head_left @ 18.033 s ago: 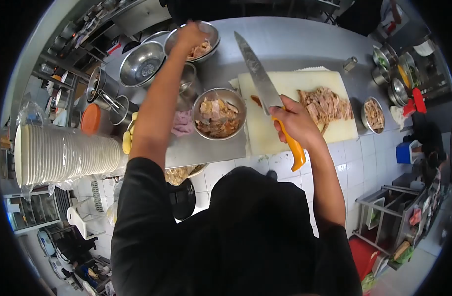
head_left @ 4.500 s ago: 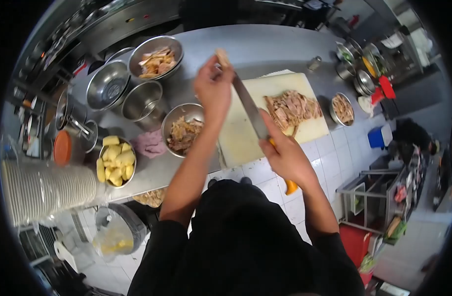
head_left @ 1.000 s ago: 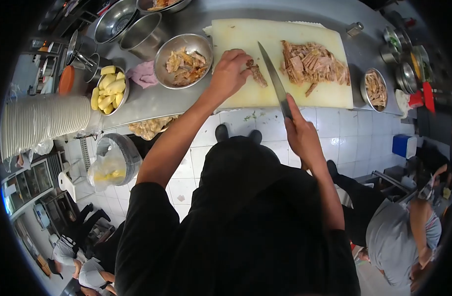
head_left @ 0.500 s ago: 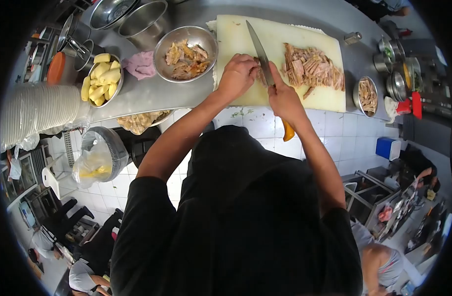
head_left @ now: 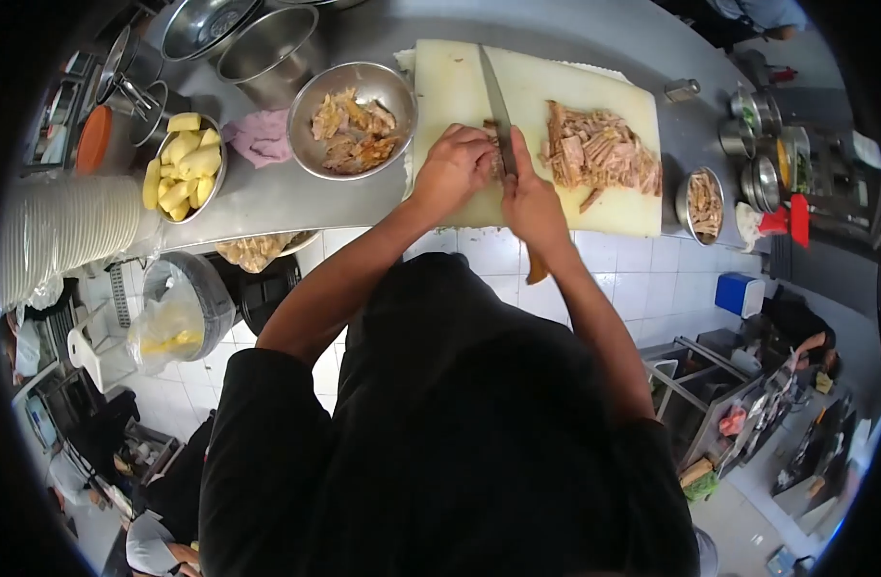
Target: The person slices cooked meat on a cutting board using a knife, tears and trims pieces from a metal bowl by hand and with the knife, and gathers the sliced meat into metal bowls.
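Observation:
My right hand [head_left: 534, 207] is wrapped around the yellow-brown handle of a long kitchen knife [head_left: 495, 96]. Its blade points away from me over the white cutting board [head_left: 450, 82]. Just left of the blade, my left hand [head_left: 455, 171] is closed with curled fingers on a piece of cooked meat [head_left: 489, 142], mostly hidden under the fingertips. To the right of the knife lies a heap of sliced meat strips [head_left: 599, 154]. A steel bowl [head_left: 311, 91] with larger meat pieces [head_left: 356, 130] stands left of the board.
Peeled potato-like yellow pieces [head_left: 186, 163] fill a bowl at left, beside a pink cloth [head_left: 258, 137] and stacked white containers [head_left: 70, 226]. A small bowl of meat strips [head_left: 705, 204] sits right of the board. Below the counter is a lined bin [head_left: 186, 308]. Other people work behind me.
My right hand and the knife handle have moved left, so the blade stands straighter and closer to my left fingers. The whole view has shifted slightly.

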### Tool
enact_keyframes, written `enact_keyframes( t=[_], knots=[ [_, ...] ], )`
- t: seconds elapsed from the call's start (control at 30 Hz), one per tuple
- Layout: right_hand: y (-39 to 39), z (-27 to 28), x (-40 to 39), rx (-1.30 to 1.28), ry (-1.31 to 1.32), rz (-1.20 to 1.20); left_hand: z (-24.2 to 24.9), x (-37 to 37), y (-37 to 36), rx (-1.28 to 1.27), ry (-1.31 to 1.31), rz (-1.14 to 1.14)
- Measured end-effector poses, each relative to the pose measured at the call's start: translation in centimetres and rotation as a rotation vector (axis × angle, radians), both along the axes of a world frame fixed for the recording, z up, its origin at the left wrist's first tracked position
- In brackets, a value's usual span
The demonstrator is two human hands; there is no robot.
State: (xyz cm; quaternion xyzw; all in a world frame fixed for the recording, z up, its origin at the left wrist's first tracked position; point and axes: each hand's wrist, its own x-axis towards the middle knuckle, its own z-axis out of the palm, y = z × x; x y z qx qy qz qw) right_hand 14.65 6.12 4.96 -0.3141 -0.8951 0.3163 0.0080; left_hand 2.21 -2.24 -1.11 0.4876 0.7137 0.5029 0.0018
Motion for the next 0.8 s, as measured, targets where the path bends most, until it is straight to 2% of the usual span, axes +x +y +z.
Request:
enact_keyframes(
  t=[0.13, 0.17, 0.33, 0.43, 0.53, 0.63, 0.73, 0.8],
  knots=[
    [1.5, 3.5, -0.6, -0.118, -0.105, 0.043, 0.0, 0.0, 0.0, -0.014, -0.002, 0.001],
    [1.0, 5.8, -0.6, -0.278, -0.177, -0.041, -0.2, 0.2, -0.1, -0.003, -0.025, 0.012],
    [0.4, 7.8, -0.4, -0.264, -0.137, -0.064, 0.6, -0.2, -0.3, 0.021, -0.160, 0.149],
    [0.3, 7.4, 0.4, -0.177, -0.057, -0.086, 1.2, -0.9, -0.6, 0.066, -0.053, 0.202],
    [0.0, 8.4, 0.8, -0.207, -0.044, -0.127, 2.4, -1.5, 0.3, 0.105, -0.059, 0.174],
    [0.1, 8.5, 2.0, -0.255, -0.014, -0.152, 3.9, -1.1, 1.5, 0.039, -0.443, 0.092],
    [-0.3, 8.6, 2.9, -0.291, -0.010, -0.177, 4.3, -0.4, 2.5, 0.169, -0.838, -0.039],
    [-0.8, 8.7, 3.3, -0.336, 0.014, -0.195, 4.0, -0.1, 2.8, 0.156, -0.927, -0.076]
  ],
)
